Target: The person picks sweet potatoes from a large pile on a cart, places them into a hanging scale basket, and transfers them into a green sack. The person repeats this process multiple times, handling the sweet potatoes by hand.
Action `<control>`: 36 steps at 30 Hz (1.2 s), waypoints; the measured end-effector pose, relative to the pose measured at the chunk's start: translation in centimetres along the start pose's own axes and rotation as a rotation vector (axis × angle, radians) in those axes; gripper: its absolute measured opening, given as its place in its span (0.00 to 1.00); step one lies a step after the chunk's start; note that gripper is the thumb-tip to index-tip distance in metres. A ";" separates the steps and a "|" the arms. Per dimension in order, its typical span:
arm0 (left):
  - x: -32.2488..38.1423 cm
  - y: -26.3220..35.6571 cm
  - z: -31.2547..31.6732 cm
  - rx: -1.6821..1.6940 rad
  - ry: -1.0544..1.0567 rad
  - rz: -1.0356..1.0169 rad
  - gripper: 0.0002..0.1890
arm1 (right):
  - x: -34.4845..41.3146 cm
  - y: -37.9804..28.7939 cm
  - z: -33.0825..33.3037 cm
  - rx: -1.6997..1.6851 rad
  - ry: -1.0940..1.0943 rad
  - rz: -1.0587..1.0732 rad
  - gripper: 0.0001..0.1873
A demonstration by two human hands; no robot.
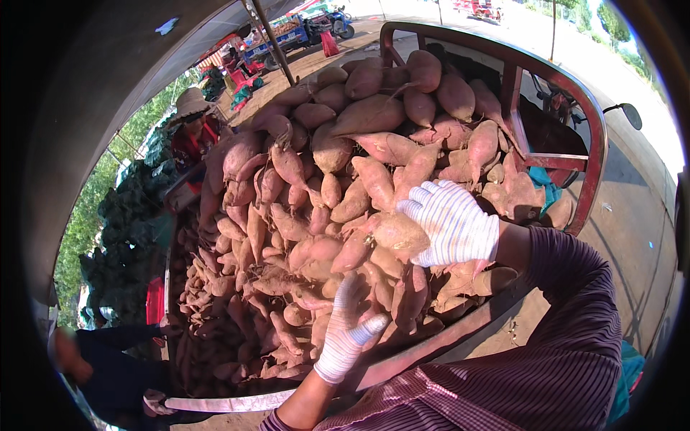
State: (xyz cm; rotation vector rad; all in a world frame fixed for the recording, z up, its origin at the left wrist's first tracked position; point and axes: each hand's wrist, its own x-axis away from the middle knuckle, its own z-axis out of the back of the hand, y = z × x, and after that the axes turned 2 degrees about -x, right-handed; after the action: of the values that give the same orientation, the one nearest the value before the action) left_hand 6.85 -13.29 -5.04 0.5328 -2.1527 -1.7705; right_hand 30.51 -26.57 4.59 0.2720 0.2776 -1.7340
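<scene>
A heap of sweet potatoes [302, 253] with soil and fine roots on them fills the bed of a cargo tricycle in front of me. My right hand [453, 223], in a white striped knit glove, is closed around a thick, rounded sweet potato [401, 237] above the heap. Nearer the bed's side, my left hand [350, 331] wears a matching glove. Its thumb and fingers are spread apart over the pile, with nothing in its grasp. The sweet potatoes just beneath it are partly hidden by the hand.
The bed's red metal side rail [431, 345] runs close before me. A red metal frame [595, 161] rises at the right. One person in a straw hat [191, 105] is across the bed; another in dark clothes [118, 366] is at lower left. Dark green sacks [126, 215] are stacked beyond.
</scene>
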 end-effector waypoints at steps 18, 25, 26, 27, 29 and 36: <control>4.0 3.0 9.3 0.803 0.227 -0.113 0.45 | -5.5 10.1 -5.3 0.433 -0.300 0.145 0.34; 12.3 4.1 15.7 1.206 0.153 -0.269 0.48 | -8.7 -3.9 -1.0 -0.171 0.160 0.111 0.37; 14.3 4.8 15.9 1.146 0.223 -0.365 0.48 | -10.0 -7.3 -1.3 -0.392 0.228 0.110 0.37; 17.5 4.0 17.1 1.078 0.315 -0.408 0.48 | -11.6 -11.8 -0.6 -0.480 0.216 0.164 0.36; 23.3 2.9 18.5 1.018 0.538 -0.514 0.49 | -15.1 -20.0 -2.2 -1.243 -0.030 0.211 0.36; 35.7 -3.5 21.8 1.123 0.706 -0.596 0.36 | -14.1 -38.3 -5.1 -1.650 -0.580 0.256 0.47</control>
State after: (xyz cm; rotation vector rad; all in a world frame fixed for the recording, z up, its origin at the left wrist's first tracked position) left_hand -34.32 -11.54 -12.74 1.8407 -2.3094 -0.1696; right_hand -4.51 -5.12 5.79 -1.2934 1.0433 -0.8162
